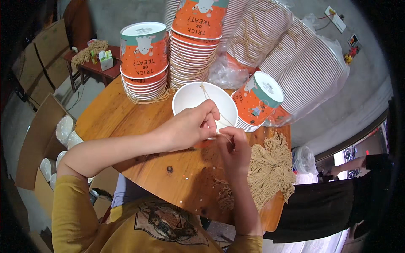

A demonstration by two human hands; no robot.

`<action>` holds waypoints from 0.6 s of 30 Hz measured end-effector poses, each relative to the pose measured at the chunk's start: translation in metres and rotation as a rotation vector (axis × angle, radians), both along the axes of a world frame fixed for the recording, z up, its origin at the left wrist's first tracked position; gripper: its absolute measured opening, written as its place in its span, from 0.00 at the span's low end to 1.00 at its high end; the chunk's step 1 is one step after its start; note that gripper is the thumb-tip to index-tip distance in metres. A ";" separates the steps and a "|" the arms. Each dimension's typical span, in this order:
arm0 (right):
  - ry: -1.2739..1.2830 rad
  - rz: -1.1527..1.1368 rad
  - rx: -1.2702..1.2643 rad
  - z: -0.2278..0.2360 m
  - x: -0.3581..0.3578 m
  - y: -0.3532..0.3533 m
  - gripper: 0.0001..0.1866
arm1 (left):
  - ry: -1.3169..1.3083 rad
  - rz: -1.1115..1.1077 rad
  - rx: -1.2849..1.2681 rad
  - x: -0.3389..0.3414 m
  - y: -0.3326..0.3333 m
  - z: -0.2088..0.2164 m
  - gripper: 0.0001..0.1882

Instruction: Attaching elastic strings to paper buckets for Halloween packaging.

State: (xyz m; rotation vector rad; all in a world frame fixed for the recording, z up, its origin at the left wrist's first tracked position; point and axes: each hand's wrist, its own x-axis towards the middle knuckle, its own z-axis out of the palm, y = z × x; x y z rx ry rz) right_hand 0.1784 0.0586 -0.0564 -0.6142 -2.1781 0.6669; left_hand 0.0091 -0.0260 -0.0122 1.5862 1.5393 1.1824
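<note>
A white-lined paper bucket (184,98) lies with its open mouth toward me at the middle of the wooden table. A thin tan cord (221,114) runs from a spot near its far rim across the opening to my fingers. At the near rim, my left hand (192,126) is closed in a pinch on the cord. Just to its right and slightly nearer, my right hand (234,152) pinches the cord end too. The fingertips nearly meet, and they partly hide the near rim. Beside my right wrist is a spread bundle of tan cords (272,168).
Upside-down stacks of orange printed buckets (144,55) and taller stacks (192,55) line the table's far side. Plastic-wrapped bucket stacks (312,80) lean behind. Cardboard boxes (44,139) with white buckets stand at left. A person's dark-clothed arm (358,163) shows at right.
</note>
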 end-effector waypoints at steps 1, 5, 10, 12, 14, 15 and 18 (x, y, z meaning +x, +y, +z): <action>0.001 0.000 0.000 0.000 0.000 0.001 0.11 | 0.001 0.000 0.000 0.000 0.001 -0.001 0.13; 0.058 0.024 0.314 -0.006 0.000 0.010 0.15 | -0.043 0.007 0.003 -0.001 0.006 -0.005 0.13; 0.005 0.049 0.397 0.000 0.005 0.007 0.15 | -0.102 0.004 -0.042 -0.002 0.008 -0.003 0.14; -0.053 0.009 0.243 -0.009 0.011 0.015 0.14 | -0.100 0.013 -0.107 -0.001 0.008 0.001 0.15; -0.124 0.041 0.330 -0.003 0.013 0.018 0.14 | -0.121 0.018 -0.123 -0.004 0.008 -0.003 0.15; -0.195 0.066 0.418 0.001 0.013 0.018 0.14 | -0.143 0.016 -0.138 -0.005 0.008 -0.004 0.16; -0.188 0.160 0.541 0.016 0.010 0.017 0.14 | -0.140 0.021 -0.177 -0.005 0.009 -0.002 0.16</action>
